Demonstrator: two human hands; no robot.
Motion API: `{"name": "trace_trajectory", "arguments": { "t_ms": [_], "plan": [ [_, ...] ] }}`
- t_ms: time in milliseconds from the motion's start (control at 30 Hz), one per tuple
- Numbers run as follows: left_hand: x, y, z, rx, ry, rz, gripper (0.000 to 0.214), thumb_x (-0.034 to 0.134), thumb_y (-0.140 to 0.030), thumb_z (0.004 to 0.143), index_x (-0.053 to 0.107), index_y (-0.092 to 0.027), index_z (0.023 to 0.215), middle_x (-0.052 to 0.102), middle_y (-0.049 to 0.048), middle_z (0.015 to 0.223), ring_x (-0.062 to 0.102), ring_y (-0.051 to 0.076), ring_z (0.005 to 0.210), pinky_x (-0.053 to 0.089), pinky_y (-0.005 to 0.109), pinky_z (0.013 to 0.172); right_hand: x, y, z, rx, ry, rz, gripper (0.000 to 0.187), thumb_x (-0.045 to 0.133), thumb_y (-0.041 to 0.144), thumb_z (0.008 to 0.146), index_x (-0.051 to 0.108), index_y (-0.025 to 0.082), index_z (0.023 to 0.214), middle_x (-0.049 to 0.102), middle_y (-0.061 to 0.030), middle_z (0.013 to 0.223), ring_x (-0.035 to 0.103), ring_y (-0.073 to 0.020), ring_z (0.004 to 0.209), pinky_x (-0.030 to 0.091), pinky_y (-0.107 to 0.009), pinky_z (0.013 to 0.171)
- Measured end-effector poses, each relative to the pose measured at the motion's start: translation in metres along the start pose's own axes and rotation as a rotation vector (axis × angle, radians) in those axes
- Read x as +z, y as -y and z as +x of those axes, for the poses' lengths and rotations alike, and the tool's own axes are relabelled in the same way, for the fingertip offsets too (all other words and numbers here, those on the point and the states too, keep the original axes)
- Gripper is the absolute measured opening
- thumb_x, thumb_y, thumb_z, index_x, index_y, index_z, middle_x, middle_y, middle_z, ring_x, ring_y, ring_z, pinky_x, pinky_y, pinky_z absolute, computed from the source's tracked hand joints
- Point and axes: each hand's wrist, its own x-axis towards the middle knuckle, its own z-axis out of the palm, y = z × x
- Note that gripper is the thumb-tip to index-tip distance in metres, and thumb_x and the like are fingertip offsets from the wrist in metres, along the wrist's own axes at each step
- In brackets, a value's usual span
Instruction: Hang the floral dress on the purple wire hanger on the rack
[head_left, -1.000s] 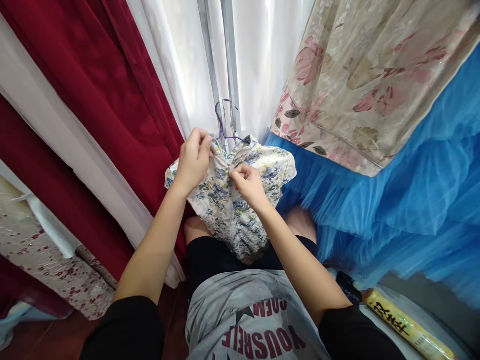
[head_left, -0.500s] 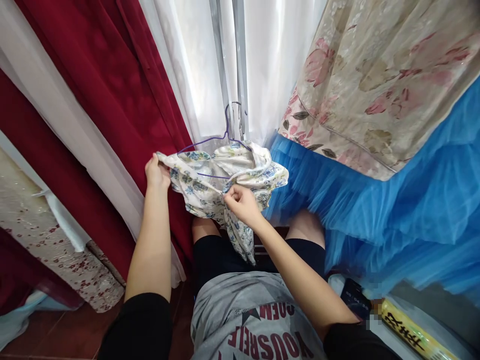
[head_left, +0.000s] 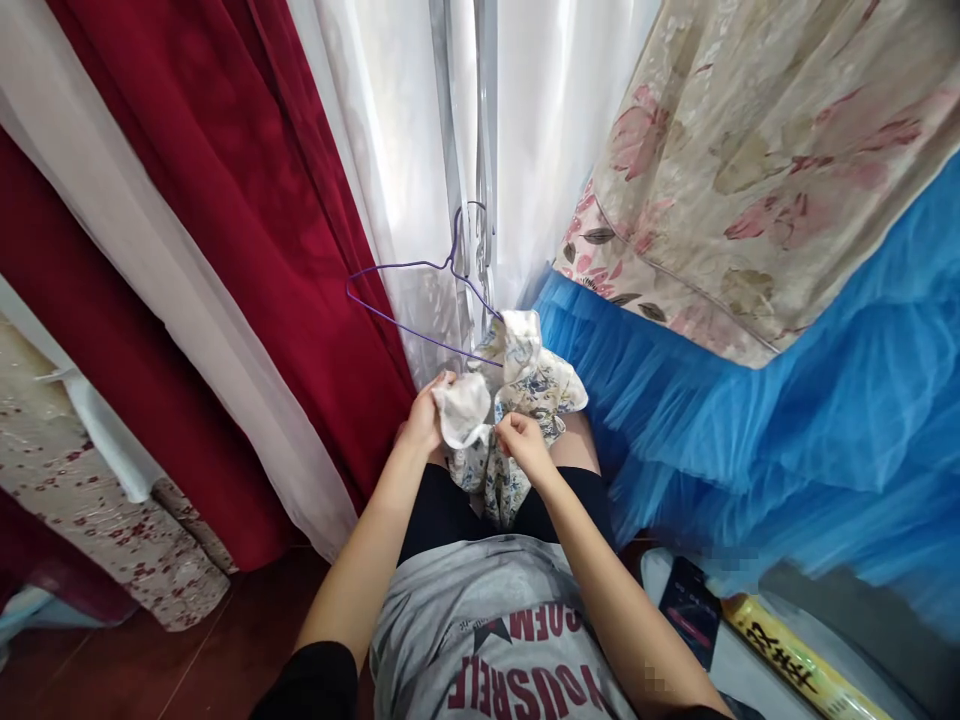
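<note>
A purple wire hanger (head_left: 397,268) hangs by its hook from grey straps. Its left arm is bare, while a small white garment with blue flowers (head_left: 536,385) still drapes over its right arm. My left hand (head_left: 424,418) is closed on the garment's left part, where the pale inner side shows. Just to the right, my right hand (head_left: 523,442) pinches the garment's edge near its middle. The lower part of the cloth droops over my lap.
Red curtains (head_left: 225,200) and white cloth (head_left: 390,130) hang at the left and behind. On the right hang a floral beige fabric (head_left: 720,190) and blue tulle (head_left: 697,440). A phone (head_left: 688,610) and a yellow packet (head_left: 795,655) lie at lower right.
The garment's left side has come off the hanger's left arm. My left hand has moved right and down with it, and my right hand has shifted slightly right and down.
</note>
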Motion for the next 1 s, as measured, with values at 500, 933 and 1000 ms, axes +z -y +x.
{"name": "trace_trajectory", "arguments": {
  "t_ms": [500,933,1000],
  "plan": [
    [0.082,-0.007,-0.077,0.515,0.346,1.001,0.023,0.045,-0.046,0.105,0.049,-0.024,0.105,0.067,0.0094,0.116,0.065,0.023,0.108,0.047,0.037,0.097,-0.054,0.086,-0.050,0.192,0.539,0.205,0.031,0.078,0.045,0.078,0.071,0.016,0.085,0.068,-0.0029,0.074,0.061,-0.0173,0.068,0.052,-0.030,0.070],
    [0.030,0.024,-0.091,0.122,0.812,1.236,0.044,0.069,-0.060,0.087,0.072,-0.018,0.101,0.074,0.0089,0.102,0.069,0.026,0.097,0.052,0.037,0.093,-0.121,0.165,-0.038,-0.232,0.372,-0.334,0.029,0.083,0.041,0.073,0.074,0.014,0.065,0.058,0.0003,0.056,0.045,-0.0099,0.048,0.031,-0.023,0.045],
    [0.017,0.013,-0.081,0.317,0.714,1.450,0.043,0.065,-0.059,0.091,0.071,-0.019,0.077,0.072,0.0077,0.088,0.067,0.024,0.089,0.049,0.037,0.095,-0.139,0.173,-0.018,-0.309,0.232,-0.330,0.027,0.086,0.040,0.068,0.077,0.015,0.070,0.063,-0.0010,0.060,0.051,-0.0124,0.050,0.035,-0.024,0.045]
  ]
}}
